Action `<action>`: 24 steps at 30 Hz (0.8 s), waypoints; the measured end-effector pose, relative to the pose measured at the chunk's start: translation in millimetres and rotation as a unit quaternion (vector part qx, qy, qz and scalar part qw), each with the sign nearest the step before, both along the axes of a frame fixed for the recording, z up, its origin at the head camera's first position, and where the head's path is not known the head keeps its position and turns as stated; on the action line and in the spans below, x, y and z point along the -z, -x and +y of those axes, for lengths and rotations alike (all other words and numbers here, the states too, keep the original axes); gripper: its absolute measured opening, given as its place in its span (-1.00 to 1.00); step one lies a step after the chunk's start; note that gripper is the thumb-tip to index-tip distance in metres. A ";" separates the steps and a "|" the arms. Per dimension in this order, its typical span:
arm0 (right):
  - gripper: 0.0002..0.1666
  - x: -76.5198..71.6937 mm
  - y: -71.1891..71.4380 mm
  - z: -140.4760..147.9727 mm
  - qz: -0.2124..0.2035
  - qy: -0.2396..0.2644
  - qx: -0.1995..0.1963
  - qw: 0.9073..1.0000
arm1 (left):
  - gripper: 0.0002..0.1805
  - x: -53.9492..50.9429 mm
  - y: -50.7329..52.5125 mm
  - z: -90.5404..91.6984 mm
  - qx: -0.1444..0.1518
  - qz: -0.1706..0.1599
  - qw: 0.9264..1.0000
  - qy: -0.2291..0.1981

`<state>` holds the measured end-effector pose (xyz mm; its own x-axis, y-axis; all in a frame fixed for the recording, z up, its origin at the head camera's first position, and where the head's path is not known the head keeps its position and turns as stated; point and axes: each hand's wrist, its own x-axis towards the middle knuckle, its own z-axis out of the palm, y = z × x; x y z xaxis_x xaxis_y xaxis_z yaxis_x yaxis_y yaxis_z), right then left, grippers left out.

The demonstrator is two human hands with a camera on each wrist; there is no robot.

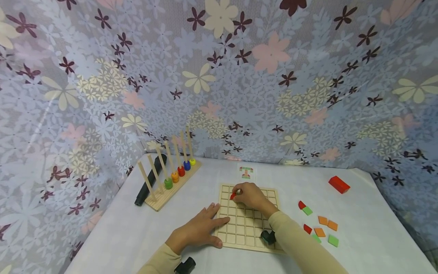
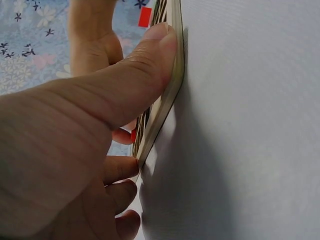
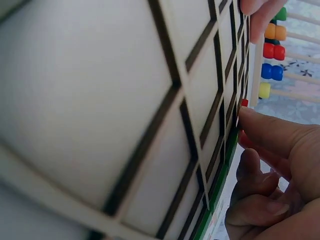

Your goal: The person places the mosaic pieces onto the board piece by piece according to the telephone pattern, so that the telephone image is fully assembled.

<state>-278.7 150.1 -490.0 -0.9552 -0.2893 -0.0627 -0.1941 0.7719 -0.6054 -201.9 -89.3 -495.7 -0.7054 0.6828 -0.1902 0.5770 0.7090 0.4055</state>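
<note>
A square wooden grid board (image 1: pixel 240 240) lies on the white table. My right hand (image 1: pixel 249 195) is over its far part, thumb and fingers pinching a small red tile (image 1: pixel 233 196) at the grid; the fingers hide part of it. In the right wrist view, green tiles (image 3: pixel 217 185) sit along the board's edge near that hand. My left hand (image 1: pixel 200 228) rests at the board's left side with fingers spread. Its thumb (image 2: pixel 150 55) lies on the board's rim in the left wrist view, and other fingertips touch the edge.
Behind the board lies a pattern card (image 1: pixel 251 169). Loose red, green and orange tiles (image 1: pixel 322 220) lie at right, with a red block (image 1: pixel 339 184) farther back. A wooden peg stand (image 1: pixel 159 203) with coloured beads and a black cylindrical object (image 1: pixel 142 195) are at left.
</note>
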 end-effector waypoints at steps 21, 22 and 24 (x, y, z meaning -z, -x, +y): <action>-0.77 1.1 0.1 -5.7 0.014 -0.038 0.023 0.999 | -0.08 2.0 0.5 0.0 -0.001 -0.002 1.000 -0.002; -0.77 0.6 -0.3 -5.6 0.013 -0.038 0.022 0.999 | -0.08 2.0 0.2 0.0 -0.002 -0.003 1.000 -0.002; -0.78 0.0 -0.8 -5.5 0.010 -0.037 0.019 0.999 | -0.08 1.8 -0.2 -0.1 -0.002 -0.002 1.000 -0.002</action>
<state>-277.9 144.6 -490.0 -0.9669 -0.2473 -0.0632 -0.1746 0.8213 -0.5431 -201.7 -89.5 -497.5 -0.7069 0.6813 -0.1899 0.5729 0.7090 0.4112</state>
